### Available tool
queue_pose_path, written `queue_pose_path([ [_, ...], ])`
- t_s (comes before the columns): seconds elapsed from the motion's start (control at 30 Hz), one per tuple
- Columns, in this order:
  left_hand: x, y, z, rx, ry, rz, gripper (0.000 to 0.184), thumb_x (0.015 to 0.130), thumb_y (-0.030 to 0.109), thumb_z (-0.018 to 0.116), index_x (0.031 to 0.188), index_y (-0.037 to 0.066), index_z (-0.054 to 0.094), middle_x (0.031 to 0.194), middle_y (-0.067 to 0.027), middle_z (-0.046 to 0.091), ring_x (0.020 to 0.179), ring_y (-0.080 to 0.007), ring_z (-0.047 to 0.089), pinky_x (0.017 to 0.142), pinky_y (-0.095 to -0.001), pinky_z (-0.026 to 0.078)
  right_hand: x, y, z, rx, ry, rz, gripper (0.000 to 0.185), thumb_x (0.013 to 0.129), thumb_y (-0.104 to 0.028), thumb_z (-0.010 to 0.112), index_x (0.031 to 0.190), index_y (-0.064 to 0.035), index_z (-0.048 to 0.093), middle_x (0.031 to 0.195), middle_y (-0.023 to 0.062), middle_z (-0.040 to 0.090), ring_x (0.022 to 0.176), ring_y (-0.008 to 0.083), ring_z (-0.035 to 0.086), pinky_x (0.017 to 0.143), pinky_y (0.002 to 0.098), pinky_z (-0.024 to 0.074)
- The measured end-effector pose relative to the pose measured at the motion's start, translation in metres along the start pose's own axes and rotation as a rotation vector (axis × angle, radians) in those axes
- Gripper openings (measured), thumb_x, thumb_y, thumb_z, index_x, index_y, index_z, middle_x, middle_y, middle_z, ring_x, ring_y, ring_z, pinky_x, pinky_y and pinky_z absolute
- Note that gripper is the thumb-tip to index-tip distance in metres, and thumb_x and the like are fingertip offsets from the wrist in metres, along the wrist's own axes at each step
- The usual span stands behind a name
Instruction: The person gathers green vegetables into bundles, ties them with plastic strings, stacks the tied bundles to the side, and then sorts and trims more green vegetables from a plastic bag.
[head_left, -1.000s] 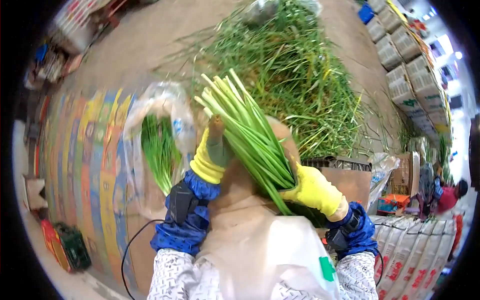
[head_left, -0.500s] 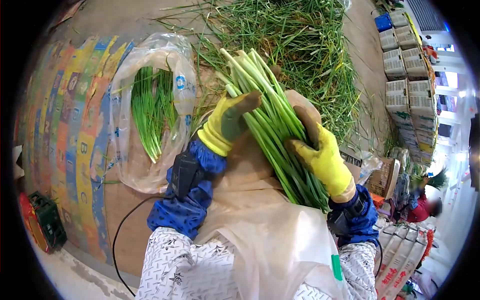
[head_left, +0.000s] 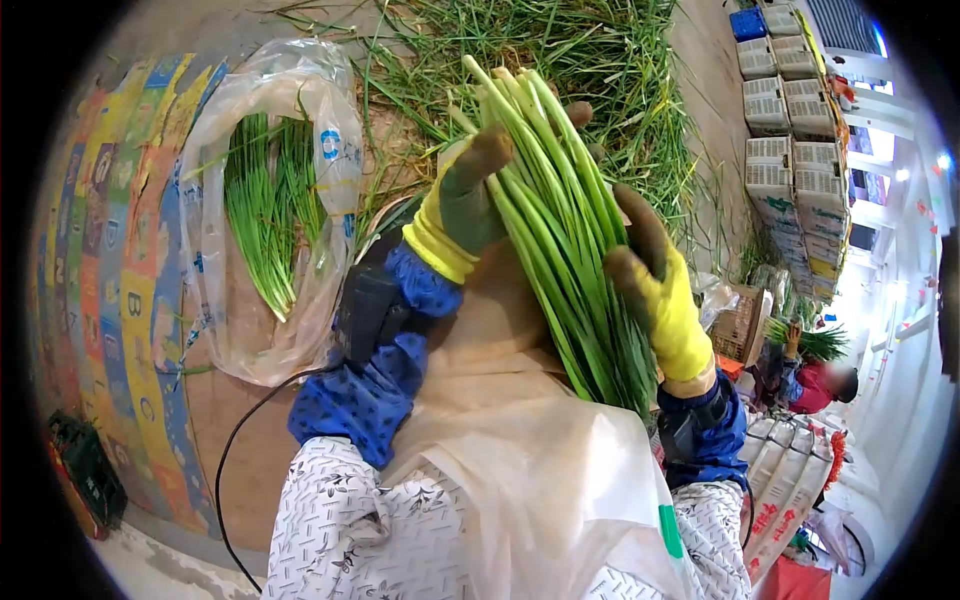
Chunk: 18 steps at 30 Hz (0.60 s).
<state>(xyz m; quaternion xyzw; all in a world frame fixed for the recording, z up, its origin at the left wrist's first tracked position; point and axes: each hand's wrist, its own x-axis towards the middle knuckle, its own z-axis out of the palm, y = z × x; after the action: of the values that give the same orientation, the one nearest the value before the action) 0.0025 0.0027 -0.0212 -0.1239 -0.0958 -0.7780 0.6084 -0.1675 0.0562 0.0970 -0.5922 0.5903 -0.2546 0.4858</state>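
A thick bunch of garlic chives (head_left: pixel 555 210) slants in front of me, pale stem ends at the top and dark green leaves toward my lap. My left hand (head_left: pixel 465 200), in a yellow glove with a dark palm, is wrapped round the upper stems; its fingertips show beyond them. Lower down, my right hand (head_left: pixel 655 290), gloved alike, grips the other side of the leaves. To the left, a clear plastic bag (head_left: pixel 205 290) lies open with more chives (head_left: pixel 262 215) on it. A translucent apron (head_left: pixel 530 460) covers my lap.
A heap of loose leaves (head_left: pixel 590 60) spreads over the ground ahead. Stacked white crates (head_left: pixel 790 130) stand at the right, and another person (head_left: pixel 815 388) holds greens there. A colourful lettered mat (head_left: pixel 125 300) lies left; a dark green crate (head_left: pixel 88 470) sits at its near end.
The bunch has tilted a little more upright and its stem ends have risen. Both hands have shifted slightly along with it. The surroundings have slid left as my view turned.
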Motion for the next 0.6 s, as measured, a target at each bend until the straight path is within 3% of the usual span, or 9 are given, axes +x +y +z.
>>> queue_pose_path([
  [0.13,0.006,-0.004,0.002,0.09,0.086,-0.02,0.07,0.083,0.043,0.067,0.136,0.006,0.042,0.125,-0.0141,0.056,0.105,-0.0225,0.06,0.091,-0.0378,0.051,-0.002,-0.034,0.003,-0.797,-0.162,-0.248,0.074,0.079,-0.026,0.074,0.138,-0.0007,0.037,0.126,0.0239,0.054,0.12,0.0341,0.051,0.1,0.0362,0.0394],
  [0.17,0.004,-0.002,0.0,0.125,0.05,-0.15,0.079,0.079,0.047,0.069,0.144,0.021,0.03,0.142,-0.0172,0.04,0.12,-0.0371,0.051,0.095,-0.0523,0.048,0.001,-0.049,0.001,-0.764,-0.181,-0.187,0.074,0.078,-0.024,0.074,0.138,0.0,0.038,0.127,0.022,0.054,0.121,0.0318,0.051,0.102,0.0356,0.038],
  [0.27,0.019,0.002,0.002,0.255,-0.035,-0.199,0.082,0.079,0.042,0.07,0.144,0.015,0.028,0.139,-0.0175,0.044,0.119,-0.0322,0.052,0.096,-0.0482,0.048,0.025,-0.079,-0.011,-0.785,-0.148,-0.162,0.069,0.079,-0.028,0.075,0.135,0.0002,0.044,0.125,0.0208,0.057,0.119,0.0276,0.054,0.102,0.0351,0.0387],
  [0.3,0.024,0.002,-0.002,0.303,-0.094,-0.193,0.082,0.081,0.04,0.069,0.145,0.012,0.025,0.139,-0.0181,0.044,0.119,-0.0295,0.053,0.096,-0.0454,0.048,0.043,-0.076,-0.016,-0.842,-0.057,-0.332,0.064,0.08,-0.03,0.073,0.13,0.0,0.048,0.12,0.021,0.059,0.113,0.0324,0.056,0.096,0.0366,0.0433],
  [0.33,0.024,-0.003,0.01,0.108,0.017,-0.172,0.053,0.088,0.032,0.066,0.128,0.0,0.053,0.115,-0.0085,0.062,0.101,-0.0175,0.061,0.088,-0.0326,0.051,0.062,-0.072,-0.022,-0.893,0.037,-0.499,0.06,0.08,-0.033,0.072,0.126,-0.0002,0.051,0.115,0.0211,0.061,0.106,0.0371,0.059,0.089,0.038,0.0478],
  [0.4,0.022,-0.014,-0.021,0.112,0.108,-0.303,0.046,0.09,0.024,0.064,0.126,-0.002,0.054,0.115,-0.0075,0.062,0.099,-0.0157,0.062,0.085,-0.0307,0.052,0.108,-0.091,-0.011,-0.58,-0.001,-0.693,0.054,0.081,-0.029,0.07,0.126,-0.0041,0.054,0.113,0.019,0.062,0.101,0.0372,0.061,0.087,0.0385,0.0494],
  [0.47,0.024,-0.023,-0.023,0.121,0.072,-0.217,0.039,0.089,0.02,0.065,0.12,-0.002,0.057,0.11,-0.0062,0.062,0.098,-0.0142,0.061,0.085,-0.0291,0.051,0.141,-0.099,-0.005,-0.608,-0.144,-0.969,0.039,0.093,-0.018,0.056,0.128,-0.0022,0.051,0.124,0.0158,0.057,0.105,0.0274,0.06,0.087,0.0333,0.049],
  [0.53,0.019,-0.022,-0.024,0.118,0.104,-0.171,0.032,0.09,0.016,0.062,0.118,0.001,0.058,0.107,-0.0055,0.063,0.095,-0.0146,0.061,0.083,-0.0296,0.052,0.182,-0.094,0.014,-1.059,-0.281,-1.406,0.047,0.083,-0.02,0.065,0.129,-0.0159,0.055,0.11,0.017,0.063,0.096,0.0357,0.062,0.084,0.0384,0.0506],
  [0.6,0.021,-0.011,-0.008,0.023,0.016,-0.134,0.028,0.091,0.012,0.059,0.118,0.002,0.057,0.106,-0.0053,0.063,0.096,-0.015,0.061,0.083,-0.03,0.052,0.163,-0.106,0.032,-1.226,-0.702,-0.664,0.037,0.09,-0.012,0.058,0.125,-0.0038,0.054,0.119,0.0166,0.058,0.099,0.0319,0.061,0.084,0.034,0.0513],
])
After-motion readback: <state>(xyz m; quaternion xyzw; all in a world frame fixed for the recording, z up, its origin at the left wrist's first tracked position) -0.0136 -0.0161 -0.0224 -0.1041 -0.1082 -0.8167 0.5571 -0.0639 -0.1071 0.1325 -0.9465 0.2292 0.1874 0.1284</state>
